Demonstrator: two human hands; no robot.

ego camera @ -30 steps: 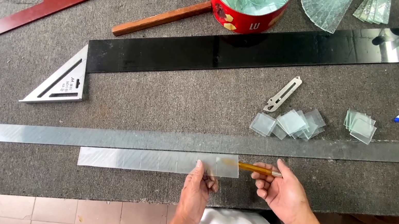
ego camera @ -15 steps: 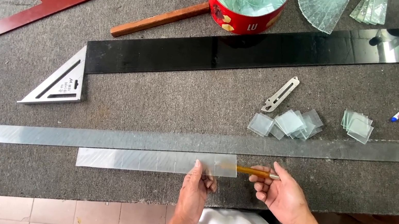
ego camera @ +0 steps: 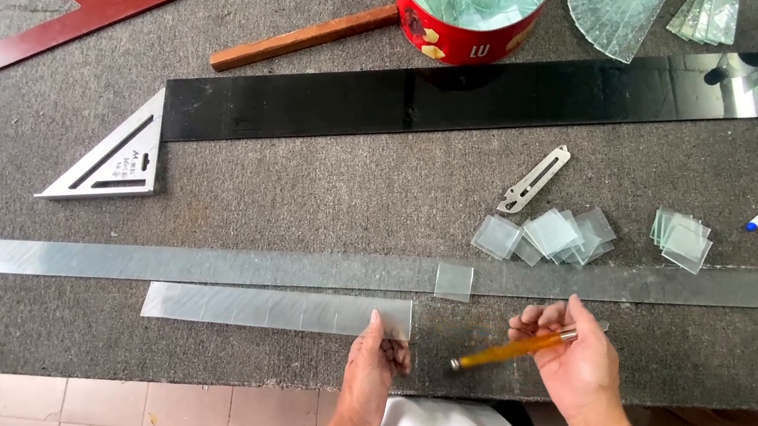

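The left hand pinches the right end of the short glass strip, just below the long glass strip on the counter; the right hand grips an amber-handled glass cutter; a small glass square rests on the long strip

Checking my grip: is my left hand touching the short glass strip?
Touching. The head view shows the left hand pinching the right end of the short glass strip.
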